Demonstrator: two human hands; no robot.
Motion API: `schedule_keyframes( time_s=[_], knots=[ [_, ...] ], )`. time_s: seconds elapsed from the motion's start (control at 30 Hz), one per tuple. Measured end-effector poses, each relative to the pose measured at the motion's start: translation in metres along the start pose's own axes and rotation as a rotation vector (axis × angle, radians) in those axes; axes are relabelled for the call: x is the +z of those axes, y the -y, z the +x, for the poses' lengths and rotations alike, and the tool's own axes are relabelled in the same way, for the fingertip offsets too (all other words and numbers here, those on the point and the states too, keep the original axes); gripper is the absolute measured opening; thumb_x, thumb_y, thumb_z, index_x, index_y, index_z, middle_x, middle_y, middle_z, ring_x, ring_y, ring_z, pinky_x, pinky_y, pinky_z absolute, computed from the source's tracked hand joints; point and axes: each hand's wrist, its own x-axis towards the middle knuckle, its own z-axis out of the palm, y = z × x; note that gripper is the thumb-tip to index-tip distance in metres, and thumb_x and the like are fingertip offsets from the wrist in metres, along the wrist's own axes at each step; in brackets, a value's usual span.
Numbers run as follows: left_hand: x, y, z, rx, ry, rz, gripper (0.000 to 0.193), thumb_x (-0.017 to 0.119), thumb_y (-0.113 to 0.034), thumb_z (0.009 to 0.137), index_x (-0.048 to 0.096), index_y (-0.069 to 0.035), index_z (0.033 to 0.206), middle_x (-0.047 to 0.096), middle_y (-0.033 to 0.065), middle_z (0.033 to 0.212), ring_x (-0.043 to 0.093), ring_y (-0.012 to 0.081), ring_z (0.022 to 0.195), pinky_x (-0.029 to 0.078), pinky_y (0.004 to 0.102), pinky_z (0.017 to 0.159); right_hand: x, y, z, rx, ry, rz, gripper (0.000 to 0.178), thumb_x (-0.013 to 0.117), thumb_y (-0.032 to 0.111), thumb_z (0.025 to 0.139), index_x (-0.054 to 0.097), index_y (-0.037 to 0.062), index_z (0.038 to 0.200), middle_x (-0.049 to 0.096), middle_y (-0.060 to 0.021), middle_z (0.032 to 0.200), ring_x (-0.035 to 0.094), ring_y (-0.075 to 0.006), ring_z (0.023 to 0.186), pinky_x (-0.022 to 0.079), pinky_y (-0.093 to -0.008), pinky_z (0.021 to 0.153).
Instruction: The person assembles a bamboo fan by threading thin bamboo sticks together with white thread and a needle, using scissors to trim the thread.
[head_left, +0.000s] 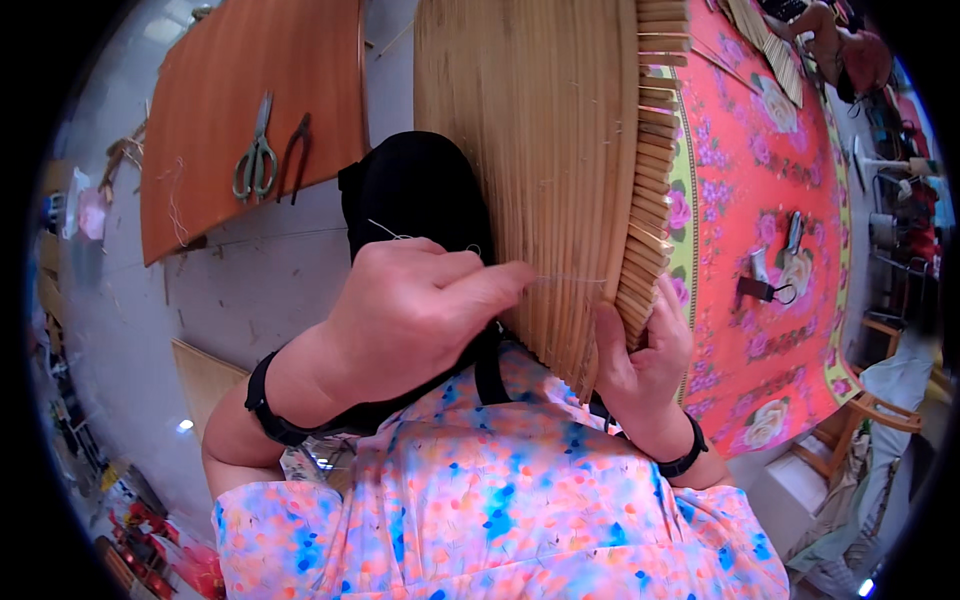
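Note:
A stiff mat of pale reed or bamboo strips (545, 110) runs away from my lap, with a row of short rolled stick ends (640, 225) along its right edge. My left hand (425, 300) is closed above the mat, thumb and finger pinching a thin pale thread (565, 279). That thread stretches right to the mat's edge, and a loose end shows behind the knuckles. At the near right corner my right hand (650, 350) grips the edge, thumb on top, other fingers around the stick ends and partly hidden. Black cloth (415, 190) covers my leg beneath.
On the brown board (270, 60) at the left lie green-handled scissors (257, 155) and dark pliers (294, 158). A red flowered cloth (740, 330) covers the table at right, with a small dark metal tool (765, 289) on it. Another person's arm (815, 35) shows at far right.

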Motion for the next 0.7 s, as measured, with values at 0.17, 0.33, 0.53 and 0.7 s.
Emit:
schedule_keyframes(
  time_s=[0.17, 0.33, 0.53, 0.7],
  knots=[
    [0.010, -0.002, 0.005, 0.035, 0.008, 0.036, 0.026, 0.071, -0.004, 0.072, 0.071, -0.005, 0.097, 0.051, 0.0031, 0.057, 0.052, 0.0214, 0.047, 0.043, 0.0323, 0.047, 0.003, -0.004, -0.004, 0.047, -0.031, 0.052, 0.020, 0.062, -0.006, 0.078, 0.063, -0.0042, 0.098, 0.063, -0.0183, 0.096, 0.061, -0.0314, 0.080, 0.049, -0.0340, 0.069],
    [0.013, -0.002, 0.009, 0.056, -0.021, 0.038, 0.028, 0.071, -0.004, 0.067, 0.072, -0.005, 0.095, 0.048, 0.0021, 0.054, 0.050, 0.0207, 0.045, 0.042, 0.0322, 0.046, 0.006, -0.001, -0.004, 0.044, -0.053, 0.060, 0.018, 0.062, -0.006, 0.079, 0.063, -0.0039, 0.096, 0.062, -0.0173, 0.093, 0.060, -0.0307, 0.079, 0.048, -0.0334, 0.068],
    [0.016, 0.000, 0.010, 0.064, -0.026, 0.053, 0.028, 0.071, -0.004, 0.066, 0.072, -0.005, 0.094, 0.049, 0.0020, 0.054, 0.052, 0.0207, 0.045, 0.043, 0.0321, 0.046, 0.006, 0.000, -0.004, 0.068, -0.043, 0.056, 0.019, 0.062, -0.006, 0.079, 0.063, -0.0033, 0.098, 0.062, -0.0168, 0.093, 0.060, -0.0301, 0.078, 0.048, -0.0338, 0.068],
    [0.017, 0.000, 0.010, 0.060, -0.020, 0.060, 0.028, 0.071, -0.005, 0.066, 0.072, -0.005, 0.094, 0.051, 0.0021, 0.054, 0.053, 0.0204, 0.045, 0.044, 0.0319, 0.047, 0.005, -0.002, -0.004, 0.059, -0.032, 0.042, 0.019, 0.063, -0.005, 0.080, 0.063, -0.0033, 0.098, 0.061, -0.0172, 0.094, 0.060, -0.0305, 0.077, 0.048, -0.0341, 0.067]
  ],
)
